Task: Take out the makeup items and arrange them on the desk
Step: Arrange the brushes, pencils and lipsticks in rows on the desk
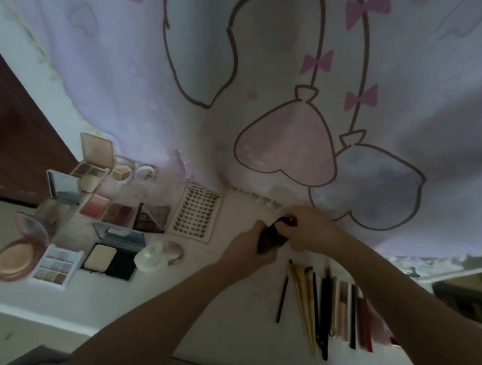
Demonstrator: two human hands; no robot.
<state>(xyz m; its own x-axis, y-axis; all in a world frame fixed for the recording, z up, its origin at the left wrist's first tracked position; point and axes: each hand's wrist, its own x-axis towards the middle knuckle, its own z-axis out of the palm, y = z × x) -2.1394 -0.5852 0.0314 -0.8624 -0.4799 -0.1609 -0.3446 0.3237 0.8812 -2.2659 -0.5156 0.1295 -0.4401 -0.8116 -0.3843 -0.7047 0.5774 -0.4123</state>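
Both hands — left hand [248, 246] and right hand [310, 229] — grip a small dark rectangular makeup case [273, 238] above the pale surface [226, 308] near the far curtain; a slip could scatter the row of brushes [325, 306] at right.

The pale table [226, 317] carries open compacts and eyeshadow palettes [57, 267] clustered at its left, a card of false lashes [195, 212] beside them, and a row of brushes and pencils [325, 306] lying side by side at the right, perhaps lipsticks among them.
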